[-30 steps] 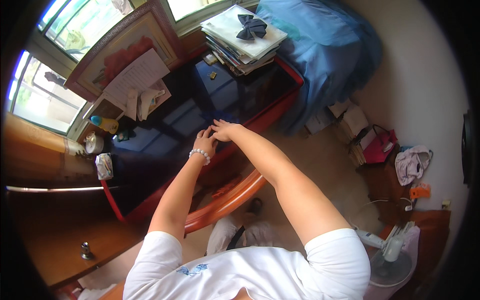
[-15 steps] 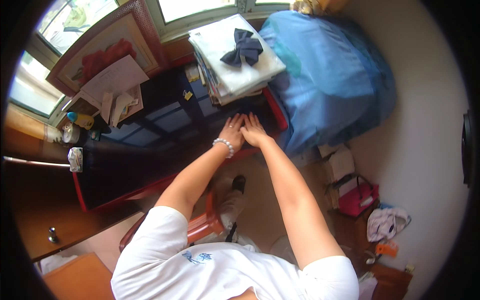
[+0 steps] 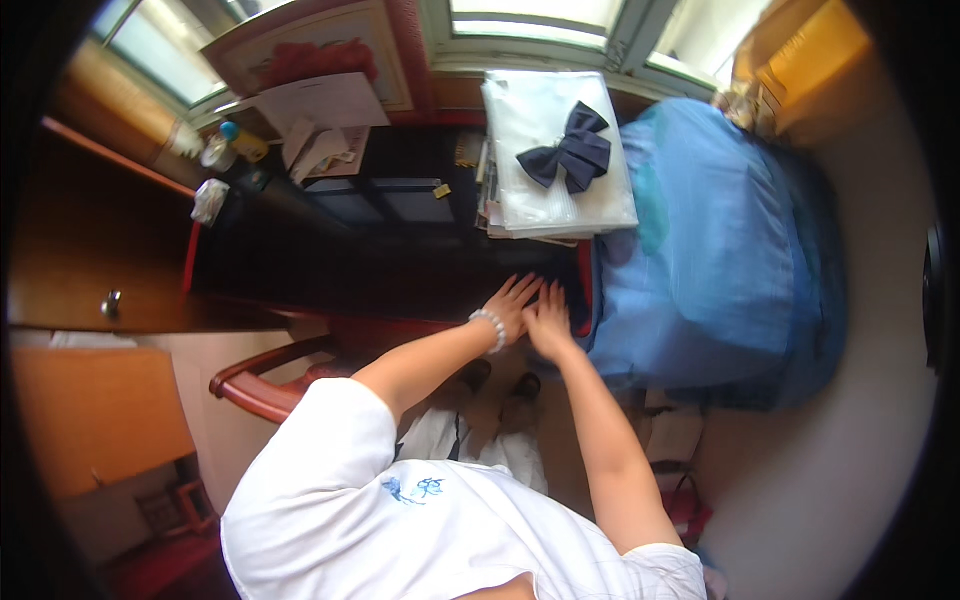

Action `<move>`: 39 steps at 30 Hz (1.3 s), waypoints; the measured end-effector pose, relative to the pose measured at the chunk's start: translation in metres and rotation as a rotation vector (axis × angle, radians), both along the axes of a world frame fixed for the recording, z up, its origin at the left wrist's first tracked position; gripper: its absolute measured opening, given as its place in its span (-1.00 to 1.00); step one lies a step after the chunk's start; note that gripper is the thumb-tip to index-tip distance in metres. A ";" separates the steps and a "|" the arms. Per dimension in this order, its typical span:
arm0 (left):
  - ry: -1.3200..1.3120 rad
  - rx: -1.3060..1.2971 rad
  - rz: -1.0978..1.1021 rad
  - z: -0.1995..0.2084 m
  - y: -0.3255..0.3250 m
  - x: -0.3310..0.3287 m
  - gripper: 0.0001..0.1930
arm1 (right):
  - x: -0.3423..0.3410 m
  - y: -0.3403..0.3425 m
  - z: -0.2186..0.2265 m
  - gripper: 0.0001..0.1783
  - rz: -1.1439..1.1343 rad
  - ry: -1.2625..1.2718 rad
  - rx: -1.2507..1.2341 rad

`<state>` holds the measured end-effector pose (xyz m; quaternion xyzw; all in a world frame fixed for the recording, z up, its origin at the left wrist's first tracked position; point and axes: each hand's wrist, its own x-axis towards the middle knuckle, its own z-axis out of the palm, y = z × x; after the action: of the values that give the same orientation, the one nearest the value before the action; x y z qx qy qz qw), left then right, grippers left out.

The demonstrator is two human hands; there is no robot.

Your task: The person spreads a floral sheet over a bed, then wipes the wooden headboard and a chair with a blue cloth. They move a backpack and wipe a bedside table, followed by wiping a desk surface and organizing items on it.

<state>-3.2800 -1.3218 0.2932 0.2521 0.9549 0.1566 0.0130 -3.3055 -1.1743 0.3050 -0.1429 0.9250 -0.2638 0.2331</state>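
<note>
Both of my hands lie flat, side by side and touching, at the near right part of a dark desk (image 3: 330,270) with a red edge. My left hand (image 3: 512,305), with a pearl bracelet (image 3: 490,328) on its wrist, has its fingers stretched out. My right hand (image 3: 548,322) is also spread flat, its thumb against the left hand. Neither holds anything. Just beyond them rises a stack of papers topped by a clear plastic package (image 3: 520,185) with white contents. On that package lies a dark blue bow (image 3: 572,150).
To the right, a blue cloth cover (image 3: 710,250) drapes over a bulky thing. Papers (image 3: 325,105) lean against a framed picture (image 3: 300,50) at the back left. A yellow bottle with a blue cap (image 3: 245,142) and a tissue pack (image 3: 209,202) stand left. A wooden chair (image 3: 265,385) is near.
My view has turned, so the desk, stack and blue cover sit further right and lower. Both hands stay flat together at the desk's right end.
</note>
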 end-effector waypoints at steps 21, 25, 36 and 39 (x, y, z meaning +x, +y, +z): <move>-0.119 0.000 0.911 -0.006 -0.247 -0.019 -0.23 | -0.150 -0.302 0.047 -0.06 -0.087 0.360 0.063; -0.124 0.019 0.761 0.022 -0.257 -0.065 -0.13 | -0.198 -0.307 0.002 -0.12 -0.167 0.486 0.283; 0.087 0.008 0.535 -0.002 -0.310 -0.147 -0.47 | -0.100 -0.263 0.002 -0.19 0.004 0.411 -0.076; 0.082 0.031 0.473 -0.005 -0.303 -0.190 -0.52 | -0.084 -0.247 0.013 -0.19 0.091 0.332 -0.091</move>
<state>-3.4701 -1.6251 0.2882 0.0277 0.9845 0.1598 -0.0665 -3.3893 -1.4215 0.3177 -0.2363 0.9306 -0.2672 0.0822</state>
